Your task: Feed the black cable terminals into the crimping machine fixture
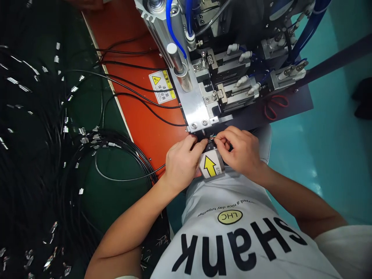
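Observation:
My left hand [183, 162] and my right hand [240, 149] meet at the front of a metal machine [197, 104], fingers pinched together. Between the fingertips I see thin coloured wire ends [211, 136] at a small black fixture [210, 146]. A black cable [124, 179] runs from the left towards my left hand. Just below the fingers sits a white plate with a yellow arrow [209, 166] pointing at the machine. What exactly each hand pinches is too small to make out beyond the wire ends.
An orange machine base [139, 112] carries a yellow warning label [162, 86] and several black cables. A large heap of black cables with metal ends [43, 147] fills the green table on the left. Red-handled scissors [274, 106] lie right of the machine. Blue air hoses [174, 27] rise above.

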Motion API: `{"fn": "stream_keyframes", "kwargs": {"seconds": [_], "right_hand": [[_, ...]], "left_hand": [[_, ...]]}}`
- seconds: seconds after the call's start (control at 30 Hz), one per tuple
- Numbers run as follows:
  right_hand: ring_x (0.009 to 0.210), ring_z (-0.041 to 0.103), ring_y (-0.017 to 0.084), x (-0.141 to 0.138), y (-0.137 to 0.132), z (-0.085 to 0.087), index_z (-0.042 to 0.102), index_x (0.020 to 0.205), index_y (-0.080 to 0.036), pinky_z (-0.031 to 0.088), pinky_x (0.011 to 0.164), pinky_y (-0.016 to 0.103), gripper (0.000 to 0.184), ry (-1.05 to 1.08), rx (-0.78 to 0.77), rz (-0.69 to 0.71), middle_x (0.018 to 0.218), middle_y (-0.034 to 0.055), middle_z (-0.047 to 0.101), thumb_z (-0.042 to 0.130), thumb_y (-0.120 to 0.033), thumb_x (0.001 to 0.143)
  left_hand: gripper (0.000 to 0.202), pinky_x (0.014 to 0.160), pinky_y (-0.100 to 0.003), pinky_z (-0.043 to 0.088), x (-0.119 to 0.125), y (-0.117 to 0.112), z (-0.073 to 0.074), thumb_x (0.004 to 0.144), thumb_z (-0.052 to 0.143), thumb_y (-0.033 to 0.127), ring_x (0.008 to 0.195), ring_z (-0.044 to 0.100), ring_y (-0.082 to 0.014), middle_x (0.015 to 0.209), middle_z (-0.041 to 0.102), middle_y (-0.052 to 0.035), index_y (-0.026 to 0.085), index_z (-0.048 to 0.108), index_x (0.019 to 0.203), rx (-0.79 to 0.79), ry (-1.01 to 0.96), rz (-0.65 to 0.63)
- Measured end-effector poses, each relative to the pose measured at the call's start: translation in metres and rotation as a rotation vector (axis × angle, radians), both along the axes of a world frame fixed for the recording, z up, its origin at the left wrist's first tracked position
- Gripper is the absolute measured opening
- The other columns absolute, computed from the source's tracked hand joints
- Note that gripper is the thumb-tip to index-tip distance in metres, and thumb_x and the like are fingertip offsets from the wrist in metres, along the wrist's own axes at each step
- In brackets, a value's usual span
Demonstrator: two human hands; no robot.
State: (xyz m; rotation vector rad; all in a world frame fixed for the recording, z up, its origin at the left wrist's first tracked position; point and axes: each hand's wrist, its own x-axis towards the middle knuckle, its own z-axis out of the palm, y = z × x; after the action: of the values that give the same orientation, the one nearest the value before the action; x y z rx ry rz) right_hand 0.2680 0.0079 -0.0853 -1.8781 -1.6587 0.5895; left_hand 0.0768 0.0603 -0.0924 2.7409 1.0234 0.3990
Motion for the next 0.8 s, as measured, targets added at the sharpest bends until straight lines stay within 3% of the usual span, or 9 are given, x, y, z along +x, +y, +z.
{"fn": "stream_keyframes", "kwargs": {"seconds": [0.07,0.27,0.37,0.5,0.6,0.7,0.8], "right_hand": [[0.063,0.055,0.014,0.005,0.004,-0.003,0.068,0.082,-0.021,0.042,0.066,0.031,0.010,0.102,-0.059,-0.010,0.077,0.0019,0.064,0.060,-0.021,0.088],[0.049,0.050,0.011,0.022,0.012,-0.030,0.067,0.080,-0.020,0.039,0.048,0.026,0.018,0.684,-0.354,-0.016,0.061,-0.0018,0.058,0.067,-0.036,0.086],[0.047,0.048,0.010,0.021,0.010,-0.030,0.069,0.083,-0.020,0.038,0.046,0.026,0.022,0.682,-0.319,-0.084,0.061,-0.0015,0.059,0.069,-0.042,0.085],[0.054,0.050,0.010,0.011,0.009,-0.022,0.072,0.093,-0.021,0.043,0.053,0.027,0.020,0.545,-0.130,-0.155,0.082,0.0021,0.067,0.071,-0.038,0.084],[0.055,0.049,0.011,0.004,0.011,-0.021,0.071,0.085,-0.020,0.043,0.057,0.028,0.012,0.533,-0.072,-0.154,0.074,0.0005,0.063,0.069,-0.032,0.085],[0.055,0.048,0.011,-0.001,0.012,-0.028,0.066,0.080,-0.021,0.042,0.057,0.028,0.012,0.564,-0.075,-0.176,0.067,-0.0011,0.058,0.068,-0.031,0.085],[0.051,0.045,0.010,-0.001,0.014,-0.036,0.064,0.081,-0.020,0.036,0.048,0.025,0.015,0.721,-0.194,-0.205,0.064,-0.0024,0.056,0.068,-0.034,0.085]], "left_hand": [[0.031,0.059,-0.028,0.041,0.000,0.000,0.000,0.098,0.043,0.024,0.074,0.058,-0.0178,0.089,0.063,-0.0086,0.020,0.068,0.116,-0.003,0.002,0.006],[0.032,0.059,-0.026,0.042,0.001,0.000,0.001,0.098,0.041,0.021,0.074,0.058,-0.0163,0.092,0.062,-0.0085,0.020,0.069,0.115,-0.046,-0.047,0.027],[0.033,0.062,-0.026,0.045,0.001,0.000,0.000,0.097,0.040,0.019,0.077,0.059,-0.0160,0.094,0.062,-0.0085,0.020,0.068,0.115,-0.122,-0.081,0.028],[0.033,0.063,-0.026,0.045,0.000,-0.001,-0.001,0.096,0.041,0.018,0.081,0.060,-0.0171,0.096,0.062,-0.0089,0.020,0.067,0.117,-0.147,-0.091,0.029],[0.034,0.063,-0.027,0.045,-0.001,-0.001,0.000,0.095,0.042,0.016,0.082,0.060,-0.0179,0.097,0.061,-0.0093,0.020,0.066,0.118,-0.145,-0.083,0.032],[0.034,0.063,-0.027,0.045,-0.002,-0.001,0.000,0.095,0.041,0.017,0.080,0.059,-0.0174,0.096,0.062,-0.0088,0.020,0.066,0.118,-0.145,-0.071,0.023],[0.033,0.066,-0.028,0.046,-0.002,-0.001,-0.001,0.096,0.040,0.018,0.084,0.061,-0.0183,0.095,0.064,-0.0085,0.019,0.064,0.118,-0.148,-0.075,-0.006]]}}
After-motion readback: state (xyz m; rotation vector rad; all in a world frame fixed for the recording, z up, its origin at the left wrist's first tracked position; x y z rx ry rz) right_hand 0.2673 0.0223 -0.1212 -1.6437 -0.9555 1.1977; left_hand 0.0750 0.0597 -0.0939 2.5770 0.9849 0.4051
